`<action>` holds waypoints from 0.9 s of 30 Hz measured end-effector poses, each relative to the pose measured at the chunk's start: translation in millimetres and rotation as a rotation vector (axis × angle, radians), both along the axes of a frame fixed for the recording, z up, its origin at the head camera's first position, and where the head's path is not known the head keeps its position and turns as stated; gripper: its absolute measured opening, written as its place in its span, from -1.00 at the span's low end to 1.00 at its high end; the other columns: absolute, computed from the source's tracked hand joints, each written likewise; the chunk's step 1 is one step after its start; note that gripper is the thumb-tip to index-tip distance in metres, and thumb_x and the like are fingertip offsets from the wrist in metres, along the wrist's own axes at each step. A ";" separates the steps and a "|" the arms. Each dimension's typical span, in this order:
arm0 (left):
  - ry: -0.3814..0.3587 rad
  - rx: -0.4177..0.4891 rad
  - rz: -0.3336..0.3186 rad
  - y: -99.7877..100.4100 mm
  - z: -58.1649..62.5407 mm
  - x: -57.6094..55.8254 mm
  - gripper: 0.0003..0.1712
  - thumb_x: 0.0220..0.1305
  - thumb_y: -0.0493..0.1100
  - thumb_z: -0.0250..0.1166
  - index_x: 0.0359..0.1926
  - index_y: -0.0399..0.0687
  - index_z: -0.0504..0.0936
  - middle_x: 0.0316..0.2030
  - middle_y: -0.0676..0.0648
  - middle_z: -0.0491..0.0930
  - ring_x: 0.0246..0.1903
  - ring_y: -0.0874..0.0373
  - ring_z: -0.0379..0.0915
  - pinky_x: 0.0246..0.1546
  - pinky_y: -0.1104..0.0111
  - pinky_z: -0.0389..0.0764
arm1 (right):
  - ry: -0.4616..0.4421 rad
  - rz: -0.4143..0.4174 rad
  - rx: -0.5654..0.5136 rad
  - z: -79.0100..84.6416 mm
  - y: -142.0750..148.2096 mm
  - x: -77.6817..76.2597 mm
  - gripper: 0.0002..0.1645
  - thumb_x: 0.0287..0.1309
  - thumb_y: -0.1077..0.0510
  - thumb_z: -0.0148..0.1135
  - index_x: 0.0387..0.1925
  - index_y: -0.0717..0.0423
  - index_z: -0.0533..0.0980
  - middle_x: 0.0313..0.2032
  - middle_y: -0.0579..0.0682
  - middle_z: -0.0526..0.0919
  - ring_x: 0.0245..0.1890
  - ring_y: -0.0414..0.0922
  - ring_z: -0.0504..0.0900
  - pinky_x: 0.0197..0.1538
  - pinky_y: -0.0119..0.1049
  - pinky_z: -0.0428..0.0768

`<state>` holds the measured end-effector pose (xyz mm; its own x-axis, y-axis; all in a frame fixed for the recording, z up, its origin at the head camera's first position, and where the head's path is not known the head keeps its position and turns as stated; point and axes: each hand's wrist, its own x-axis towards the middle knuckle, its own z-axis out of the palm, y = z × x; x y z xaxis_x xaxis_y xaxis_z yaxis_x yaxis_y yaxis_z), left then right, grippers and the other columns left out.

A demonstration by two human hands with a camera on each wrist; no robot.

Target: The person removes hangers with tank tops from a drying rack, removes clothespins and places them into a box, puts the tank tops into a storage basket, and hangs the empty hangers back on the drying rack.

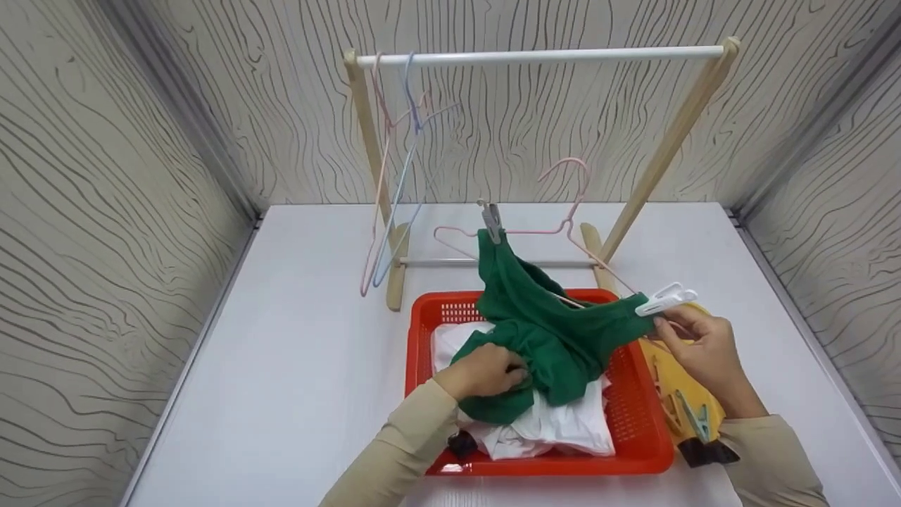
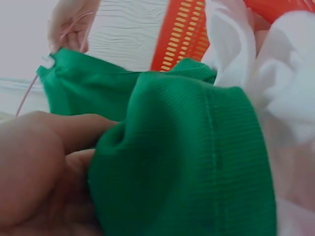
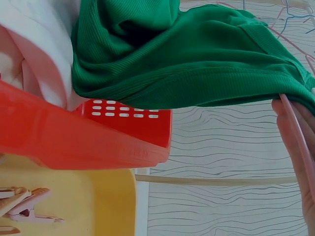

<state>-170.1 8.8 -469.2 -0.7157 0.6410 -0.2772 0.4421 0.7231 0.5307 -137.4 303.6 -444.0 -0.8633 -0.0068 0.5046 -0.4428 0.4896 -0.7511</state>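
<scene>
A green ribbed garment (image 1: pixel 549 310) spreads over a pink hanger (image 1: pixel 538 232), its lower part bunched above the basket. A grey clothespin (image 1: pixel 493 224) clips its left upper corner, and a white clothespin (image 1: pixel 665 298) is at the right one. My left hand (image 1: pixel 487 370) grips the bunched lower fabric; the left wrist view shows thumb and fingers pinching the cloth (image 2: pixel 182 147). At the garment's right corner, just below the white clothespin, my right hand (image 1: pixel 706 346) pinches cloth and hanger together. The hanger's pink bar (image 3: pixel 298 132) crosses that hand in the right wrist view.
Beneath the garment stands a red basket (image 1: pixel 417 352) holding white clothes (image 1: pixel 563 426). A yellow tray (image 1: pixel 693 380) with several clothespins is on its right. Behind, a wooden rack with a white rail (image 1: pixel 542 55) carries a pink hanger (image 1: pixel 376 225) and a blue hanger (image 1: pixel 400 197).
</scene>
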 end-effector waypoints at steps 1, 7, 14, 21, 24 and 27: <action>0.004 0.032 -0.008 -2.8 0.3 -0.7 -0.69 0.41 -0.05 0.11 0.05 0.02 0.66 -0.19 -0.01 0.70 -0.31 0.20 0.51 0.05 0.38 0.61 | -0.007 -0.006 0.002 0.1 0.2 0.5 -0.76 -0.03 0.64 0.16 -0.26 0.51 0.58 -0.27 -0.57 0.62 -0.29 -0.64 0.64 -0.23 -0.77 0.53; 0.005 0.185 -0.012 -18.7 5.0 -6.2 -0.68 0.41 -0.10 0.11 0.07 -0.04 0.64 0.00 -0.04 0.69 -0.15 0.18 0.57 0.18 0.35 0.56 | -0.094 -0.047 0.015 1.3 2.7 4.2 -0.79 0.06 0.54 0.19 -0.21 0.49 0.58 -0.26 -0.64 0.59 -0.27 -0.67 0.60 -0.24 -0.75 0.55; 0.057 0.286 0.083 -32.9 12.3 -7.5 -0.68 0.41 -0.11 0.11 0.09 -0.06 0.62 0.06 -0.04 0.67 0.00 0.12 0.60 0.20 0.30 0.54 | -0.213 -0.088 0.010 2.3 6.0 8.9 -0.73 0.18 0.37 0.20 -0.07 0.39 0.59 -0.26 -0.61 0.62 -0.32 -0.53 0.67 -0.26 -0.62 0.62; 0.147 0.407 0.165 -45.9 16.8 -11.2 -0.71 0.37 -0.18 0.16 0.05 -0.13 0.62 0.04 -0.09 0.67 0.03 0.06 0.60 0.16 0.24 0.57 | -0.177 -0.073 0.027 3.2 5.3 7.1 -0.75 0.12 0.45 0.20 -0.13 0.43 0.60 -0.27 -0.65 0.59 -0.31 -0.61 0.63 -0.26 -0.68 0.59; 0.256 0.484 0.201 -49.7 17.9 -12.7 -0.73 0.36 -0.26 0.15 0.02 -0.22 0.61 -0.01 -0.17 0.67 -0.01 0.01 0.62 0.12 0.21 0.60 | -0.122 -0.060 0.021 1.8 5.5 5.2 -0.76 0.04 0.52 0.20 -0.19 0.48 0.60 -0.28 -0.64 0.59 -0.31 -0.63 0.61 -0.26 -0.73 0.56; 0.399 0.548 0.262 -51.5 19.3 -14.1 -0.75 0.34 -0.28 0.17 0.01 -0.24 0.60 -0.04 -0.18 0.67 -0.03 0.02 0.62 0.09 0.24 0.62 | -0.092 -0.059 0.026 1.5 5.6 4.4 -0.76 -0.01 0.56 0.20 -0.23 0.50 0.60 -0.30 -0.63 0.59 -0.32 -0.63 0.60 -0.24 -0.76 0.54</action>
